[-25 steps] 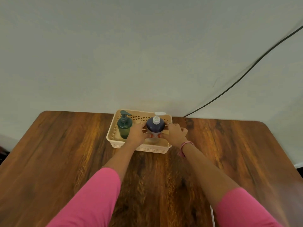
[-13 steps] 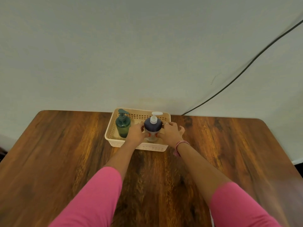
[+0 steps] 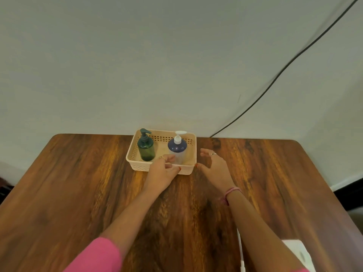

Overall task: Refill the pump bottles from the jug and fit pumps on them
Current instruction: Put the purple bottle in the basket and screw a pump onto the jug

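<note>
Both pump bottles stand up in the basket (image 3: 135, 154) at the back of the worktop (image 3: 78, 193): the green bottle (image 3: 146, 148) and the blue-topped bottle (image 3: 177, 150), each with a pump on. The left hand (image 3: 163, 169) is loosely curled at the basket's front edge and holds nothing, and the right hand (image 3: 213, 163) is spread wide and holds nothing. A hand could bump the basket and tip a tall bottle over, and I think soap could then leak out.

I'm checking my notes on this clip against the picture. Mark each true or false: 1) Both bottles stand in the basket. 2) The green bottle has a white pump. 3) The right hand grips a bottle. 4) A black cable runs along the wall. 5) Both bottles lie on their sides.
1) True: the green bottle and the blue-topped bottle stand in the basket.
2) False: its pump is dark green.
3) False: the right hand is open, beside the basket.
4) True: the cable.
5) False: both stand upright.
</note>
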The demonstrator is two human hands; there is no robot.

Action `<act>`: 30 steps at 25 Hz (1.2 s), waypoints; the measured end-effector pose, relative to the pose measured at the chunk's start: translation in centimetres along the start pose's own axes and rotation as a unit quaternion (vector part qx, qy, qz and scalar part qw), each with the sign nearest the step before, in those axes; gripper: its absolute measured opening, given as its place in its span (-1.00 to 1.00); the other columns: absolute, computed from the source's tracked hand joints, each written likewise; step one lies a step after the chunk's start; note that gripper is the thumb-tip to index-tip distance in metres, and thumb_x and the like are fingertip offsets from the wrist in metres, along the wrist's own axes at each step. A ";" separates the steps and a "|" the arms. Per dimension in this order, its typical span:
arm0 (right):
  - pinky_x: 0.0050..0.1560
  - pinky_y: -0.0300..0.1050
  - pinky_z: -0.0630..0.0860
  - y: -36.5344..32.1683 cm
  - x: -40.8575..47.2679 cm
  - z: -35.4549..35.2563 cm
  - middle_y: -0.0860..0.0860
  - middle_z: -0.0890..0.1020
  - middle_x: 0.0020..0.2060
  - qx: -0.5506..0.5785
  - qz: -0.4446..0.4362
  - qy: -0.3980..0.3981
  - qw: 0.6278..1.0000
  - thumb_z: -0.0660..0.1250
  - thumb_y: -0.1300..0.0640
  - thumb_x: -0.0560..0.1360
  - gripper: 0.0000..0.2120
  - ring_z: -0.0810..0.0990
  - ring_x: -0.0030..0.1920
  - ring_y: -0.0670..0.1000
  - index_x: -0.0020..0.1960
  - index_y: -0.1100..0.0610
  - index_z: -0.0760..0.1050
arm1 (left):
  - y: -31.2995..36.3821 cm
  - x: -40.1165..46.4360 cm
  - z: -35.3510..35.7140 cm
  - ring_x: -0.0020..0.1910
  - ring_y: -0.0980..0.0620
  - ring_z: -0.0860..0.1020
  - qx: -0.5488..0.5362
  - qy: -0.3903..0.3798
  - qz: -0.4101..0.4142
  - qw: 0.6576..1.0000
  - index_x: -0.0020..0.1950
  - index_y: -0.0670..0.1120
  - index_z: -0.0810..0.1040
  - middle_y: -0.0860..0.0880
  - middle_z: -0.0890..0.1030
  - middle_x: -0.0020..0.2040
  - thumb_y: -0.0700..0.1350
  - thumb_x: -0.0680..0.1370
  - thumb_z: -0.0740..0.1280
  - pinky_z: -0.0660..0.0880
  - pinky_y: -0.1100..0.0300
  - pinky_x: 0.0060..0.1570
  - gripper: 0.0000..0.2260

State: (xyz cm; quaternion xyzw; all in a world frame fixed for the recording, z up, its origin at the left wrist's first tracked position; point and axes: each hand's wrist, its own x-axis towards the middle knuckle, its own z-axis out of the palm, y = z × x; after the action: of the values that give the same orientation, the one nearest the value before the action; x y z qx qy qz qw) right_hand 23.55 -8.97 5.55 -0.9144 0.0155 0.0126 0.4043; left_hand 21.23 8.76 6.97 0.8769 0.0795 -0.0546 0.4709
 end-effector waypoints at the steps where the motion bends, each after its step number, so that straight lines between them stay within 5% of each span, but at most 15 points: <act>1: 0.31 -0.02 0.39 0.1 -1.9 -0.7 -0.03 0.54 0.24 0.028 0.000 -0.002 1.000 0.40 0.10 0.47 -0.54 0.46 0.26 -0.02 0.34 0.01 0.38 | 0.1 -1.6 0.4 0.12 0.12 0.54 -0.002 -0.002 0.008 1.000 0.35 -0.05 0.46 0.03 0.57 0.24 -0.09 0.52 0.39 0.45 0.27 0.08 -0.60; 9: 0.16 -0.19 0.51 3.7 -15.7 -3.9 -0.08 0.60 0.13 0.049 -0.003 -0.018 0.999 0.36 0.23 0.48 -0.59 0.56 0.08 -0.15 0.30 0.00 0.44 | -1.1 -12.4 5.5 0.02 0.19 0.56 -0.034 -0.046 0.049 0.997 0.24 -0.02 0.53 0.06 0.62 0.10 -0.12 0.51 0.39 0.46 0.42 -0.03 -0.70; 14: 0.02 -0.48 0.40 7.9 -22.6 -4.3 -0.08 0.58 0.17 -0.035 0.002 -0.036 0.999 0.26 0.23 0.55 -0.65 0.54 0.06 -0.20 0.30 0.00 0.44 | -1.8 -17.4 8.2 0.01 0.20 0.56 -0.034 -0.068 0.064 0.995 0.23 -0.04 0.54 0.06 0.61 0.08 -0.12 0.52 0.38 0.48 0.39 -0.01 -0.72; 17: 0.08 -0.39 0.39 11.0 -25.1 -4.3 -0.05 0.50 0.27 -0.159 -0.015 -0.094 0.983 0.20 0.27 0.57 -0.61 0.52 0.19 -0.06 0.36 0.02 0.39 | -2.3 -19.5 9.3 0.01 0.20 0.55 -0.025 -0.075 0.056 0.995 0.23 -0.05 0.54 0.07 0.60 0.07 -0.12 0.53 0.37 0.44 0.45 -0.06 -0.72; 21: 0.08 -0.22 0.46 14.1 -26.6 -4.0 -0.03 0.36 0.41 -0.332 -0.122 -0.227 0.907 0.26 0.32 0.52 -0.50 0.52 0.19 0.03 0.41 0.02 0.33 | -3.2 -21.4 10.1 0.00 0.21 0.55 -0.017 -0.092 0.039 0.995 0.24 -0.05 0.53 0.07 0.61 0.08 -0.11 0.53 0.37 0.46 0.39 -0.03 -0.72; 26: 0.25 -0.04 0.45 15.7 -27.0 -2.9 0.04 0.20 0.50 -0.373 -0.165 -0.269 0.872 0.25 0.34 0.53 -0.49 0.39 0.32 0.15 0.44 0.03 0.31 | -3.2 -22.8 10.9 0.00 0.22 0.55 -0.016 -0.085 0.035 0.996 0.23 -0.04 0.54 0.07 0.61 0.08 -0.12 0.52 0.37 0.47 0.40 -0.04 -0.72; 30: 0.29 -0.16 0.37 16.0 -26.8 -3.3 0.05 0.29 0.45 -0.320 -0.180 -0.266 0.891 0.22 0.33 0.54 -0.56 0.37 0.34 0.10 0.40 0.09 0.34 | -3.0 -23.3 11.7 -0.02 0.23 0.54 -0.021 -0.085 0.037 0.995 0.24 -0.05 0.53 0.09 0.59 0.06 -0.14 0.53 0.37 0.44 0.46 -0.11 -0.72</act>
State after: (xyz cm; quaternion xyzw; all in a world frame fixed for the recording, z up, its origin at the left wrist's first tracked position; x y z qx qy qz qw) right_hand -3.77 -21.64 -3.11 -0.9440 -0.2622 0.1863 0.0737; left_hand -2.41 -1.36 2.05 0.8615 0.0080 -0.1098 0.4957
